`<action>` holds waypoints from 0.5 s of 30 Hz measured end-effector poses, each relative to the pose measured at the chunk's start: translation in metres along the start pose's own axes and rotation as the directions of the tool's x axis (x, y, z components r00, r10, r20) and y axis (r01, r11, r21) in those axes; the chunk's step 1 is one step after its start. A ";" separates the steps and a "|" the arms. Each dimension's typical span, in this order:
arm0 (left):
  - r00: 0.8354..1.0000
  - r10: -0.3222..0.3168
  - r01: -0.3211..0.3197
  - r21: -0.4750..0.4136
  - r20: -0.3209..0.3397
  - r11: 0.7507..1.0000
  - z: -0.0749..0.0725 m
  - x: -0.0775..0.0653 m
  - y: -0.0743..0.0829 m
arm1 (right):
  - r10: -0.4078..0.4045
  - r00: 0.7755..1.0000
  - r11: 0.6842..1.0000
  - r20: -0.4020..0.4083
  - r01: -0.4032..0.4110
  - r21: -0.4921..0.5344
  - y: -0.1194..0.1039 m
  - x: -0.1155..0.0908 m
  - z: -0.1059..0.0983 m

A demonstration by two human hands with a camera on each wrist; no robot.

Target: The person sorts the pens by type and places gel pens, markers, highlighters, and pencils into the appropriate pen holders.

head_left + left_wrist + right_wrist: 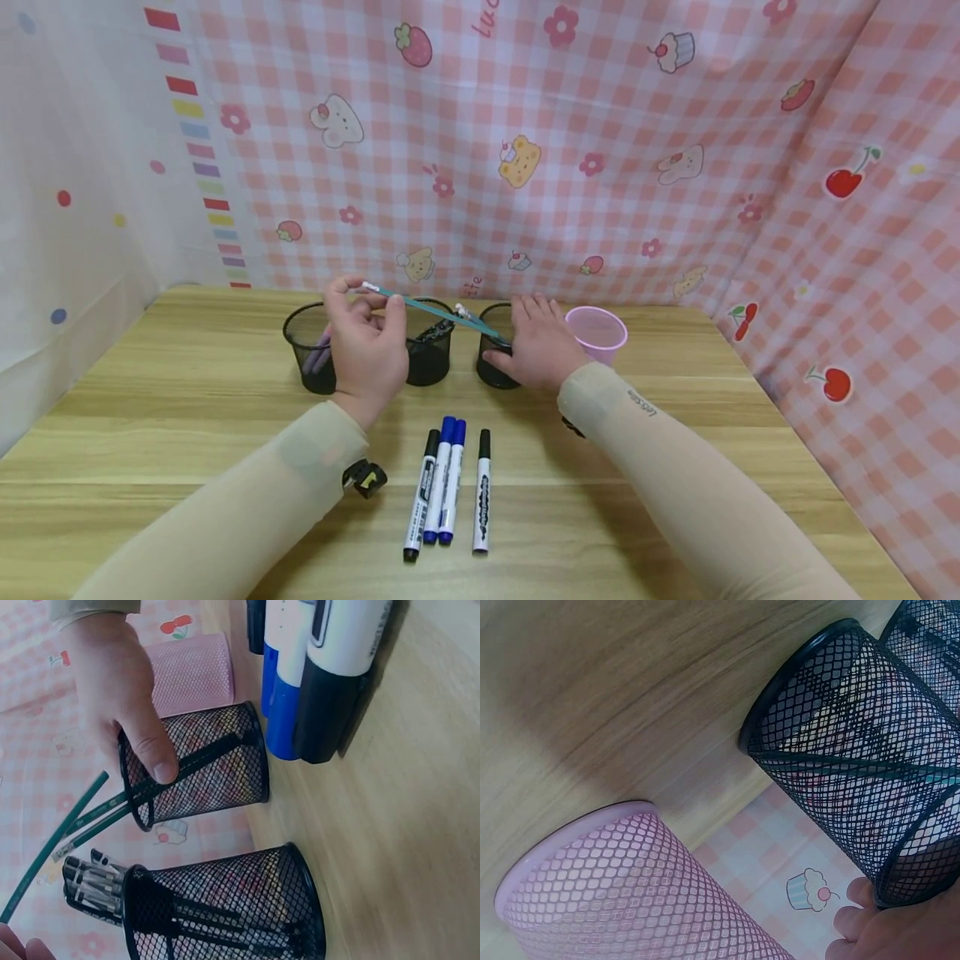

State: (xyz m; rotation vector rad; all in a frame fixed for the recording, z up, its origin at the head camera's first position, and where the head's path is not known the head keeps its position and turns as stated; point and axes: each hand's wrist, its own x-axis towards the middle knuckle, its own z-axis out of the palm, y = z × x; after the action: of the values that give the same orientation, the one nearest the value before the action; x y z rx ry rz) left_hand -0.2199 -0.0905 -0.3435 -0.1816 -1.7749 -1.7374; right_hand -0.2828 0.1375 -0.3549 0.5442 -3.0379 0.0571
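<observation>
My left hand (367, 350) pinches a green pencil (435, 310) near its white eraser end. The pencil slants down to the right, its other end at the mouth of a black mesh pen holder (497, 373). My right hand (543, 346) holds that holder at the rim; in the left wrist view its thumb (154, 750) lies against the mesh. More green pencils (112, 806) lean inside the same holder. In the right wrist view, fingers (855, 922) reach round the rim of the black mesh (840, 742). Only fingertips of my left hand show in the left wrist view.
A black mesh holder with black pens (427, 367) stands in the middle, another with purple items (318, 379) at left. A pink mesh cup (600, 353) stands at right. Several black- and blue-capped markers (444, 483) lie on the wooden table (187, 400). A patterned curtain (450, 108) hangs behind.
</observation>
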 end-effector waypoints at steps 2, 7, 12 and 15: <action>1.000 0.011 -0.011 0.012 0.006 1.000 0.002 -0.001 0.000 | -0.005 1.000 1.000 -0.001 0.005 -0.002 0.000 0.000 0.000; 0.999 0.037 -0.037 0.025 0.009 0.999 0.008 -0.004 -0.002 | -0.014 1.000 1.000 -0.004 0.014 -0.007 0.001 0.000 0.000; 0.997 0.071 -0.072 0.054 0.025 0.996 0.013 -0.007 -0.006 | -0.011 1.000 1.000 -0.004 0.010 -0.003 0.000 -0.001 -0.001; 0.995 0.089 -0.092 0.073 0.047 0.993 0.016 -0.008 -0.008 | -0.008 1.000 1.000 -0.005 0.008 0.000 0.000 -0.001 -0.001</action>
State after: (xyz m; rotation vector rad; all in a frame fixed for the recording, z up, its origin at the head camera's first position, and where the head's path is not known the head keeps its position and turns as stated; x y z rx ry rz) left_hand -0.2235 -0.0737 -0.3531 -0.2658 -1.8311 -1.6114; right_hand -0.2823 0.1377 -0.3543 0.5548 -3.0303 0.0580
